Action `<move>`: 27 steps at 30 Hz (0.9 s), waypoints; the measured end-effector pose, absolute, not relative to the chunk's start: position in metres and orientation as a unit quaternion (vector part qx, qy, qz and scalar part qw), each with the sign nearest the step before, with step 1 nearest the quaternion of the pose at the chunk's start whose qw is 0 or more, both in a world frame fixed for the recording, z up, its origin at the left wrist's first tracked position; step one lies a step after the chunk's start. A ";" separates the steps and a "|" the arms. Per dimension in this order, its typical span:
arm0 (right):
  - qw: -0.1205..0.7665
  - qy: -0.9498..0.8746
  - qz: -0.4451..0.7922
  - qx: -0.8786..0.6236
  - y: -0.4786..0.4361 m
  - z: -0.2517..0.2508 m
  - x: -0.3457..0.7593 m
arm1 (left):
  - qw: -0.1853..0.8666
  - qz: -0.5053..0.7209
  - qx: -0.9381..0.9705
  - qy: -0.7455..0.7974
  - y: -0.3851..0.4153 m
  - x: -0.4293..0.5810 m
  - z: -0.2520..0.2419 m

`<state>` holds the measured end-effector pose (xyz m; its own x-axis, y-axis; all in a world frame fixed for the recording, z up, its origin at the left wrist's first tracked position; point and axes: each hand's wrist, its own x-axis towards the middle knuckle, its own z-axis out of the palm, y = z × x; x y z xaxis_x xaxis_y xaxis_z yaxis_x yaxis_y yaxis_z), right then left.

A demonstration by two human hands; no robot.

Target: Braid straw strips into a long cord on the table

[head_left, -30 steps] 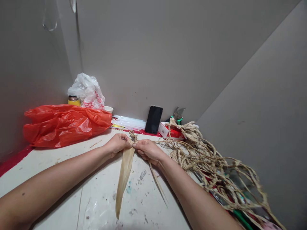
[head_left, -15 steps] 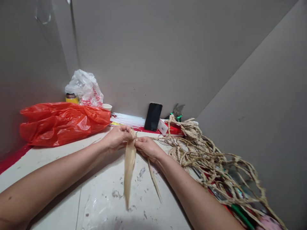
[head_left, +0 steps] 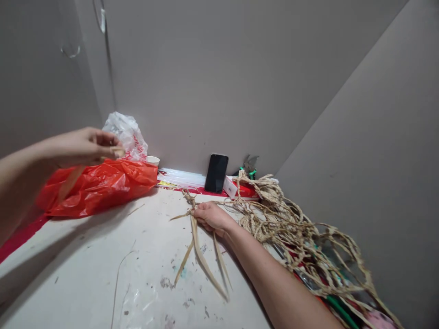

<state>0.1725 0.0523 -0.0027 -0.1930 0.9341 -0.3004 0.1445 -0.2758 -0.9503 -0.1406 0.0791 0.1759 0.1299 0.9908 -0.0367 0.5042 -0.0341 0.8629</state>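
Note:
My right hand (head_left: pixel 213 216) pinches a straw braid (head_left: pixel 188 197) above the white tabletop. Several loose flat strips (head_left: pixel 202 260) hang and spread from the braid below my fingertips. Up at the left, my left hand (head_left: pixel 91 145) is closed on a pale straw strip (head_left: pixel 71 183), which trails blurred below the wrist in front of the red plastic bag (head_left: pixel 106 187). A thin braided cord runs from near my right hand to the heap of braided straw rope (head_left: pixel 270 214) on the right.
A black phone (head_left: pixel 216 173) leans against the grey wall. Behind the rope heap stand green-handled pruning shears (head_left: pixel 249 165). White sticks (head_left: pixel 183 177), a paper cup (head_left: pixel 152 161) and a white plastic bag (head_left: pixel 126 132) line the back. Scraps and stains mark the white tabletop (head_left: pixel 92 274).
My left hand has moved from the braid up and far left, carrying the strip away. My right hand stays on the braid, where more loose strips now show.

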 end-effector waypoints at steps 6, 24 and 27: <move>0.353 -0.474 0.602 -0.537 0.051 0.002 0.169 | -0.038 0.252 0.781 0.571 0.085 -0.103 0.107; 0.301 -0.419 0.713 -0.475 0.048 0.004 0.169 | 0.232 0.207 0.770 0.558 0.158 0.031 -0.003; 0.275 -0.424 0.731 -0.459 0.046 0.005 0.170 | 0.254 0.227 0.770 0.540 0.156 0.028 -0.004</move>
<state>0.1697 0.0461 0.0050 -0.4281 0.7912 -0.4368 -0.0126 -0.4885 -0.8725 0.0284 0.1561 -0.0036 0.3145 0.9463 0.0742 0.7157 -0.2877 0.6364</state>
